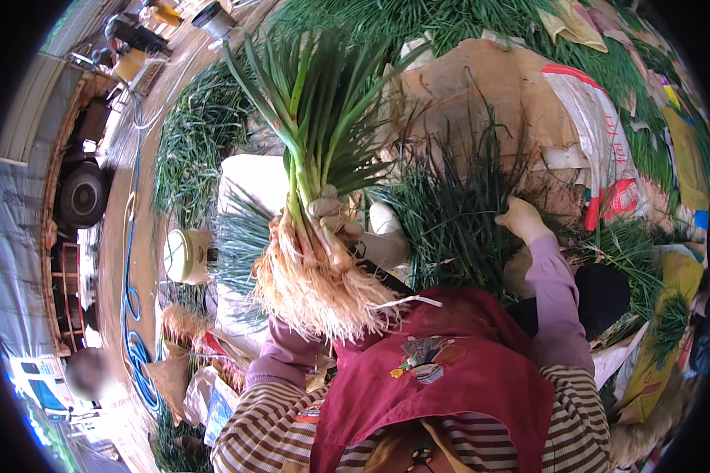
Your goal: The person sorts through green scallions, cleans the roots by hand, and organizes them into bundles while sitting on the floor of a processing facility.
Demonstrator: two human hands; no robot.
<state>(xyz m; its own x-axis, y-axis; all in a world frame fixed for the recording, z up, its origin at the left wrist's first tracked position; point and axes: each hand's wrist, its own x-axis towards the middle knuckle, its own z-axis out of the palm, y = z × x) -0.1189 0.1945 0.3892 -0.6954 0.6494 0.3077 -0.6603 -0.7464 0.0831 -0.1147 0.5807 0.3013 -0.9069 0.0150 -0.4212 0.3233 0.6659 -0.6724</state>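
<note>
A large bunch of green onions (308, 150), with long green leaves up and pale shaggy roots (315, 288) down, is raised in front of me on the left. My left hand (330, 211), in a pale glove, grips it around the white stalks; the roots hide part of my left forearm. Off to the right, my gloved right hand (525, 221) is closed at the edge of a heap of dark green leaves (457, 213). Whatever may be between its fingers is too small to make out. My maroon apron (442, 386) lies below both hands.
A brown cloth (489, 102) and a white-and-red sack (599, 134) lie beyond the heap. More green leaves (355, 24) cover the far ground. At left are a pale bucket (188, 256), a blue hose (138, 355) and a vehicle wheel (84, 193). People (134, 35) are far back left.
</note>
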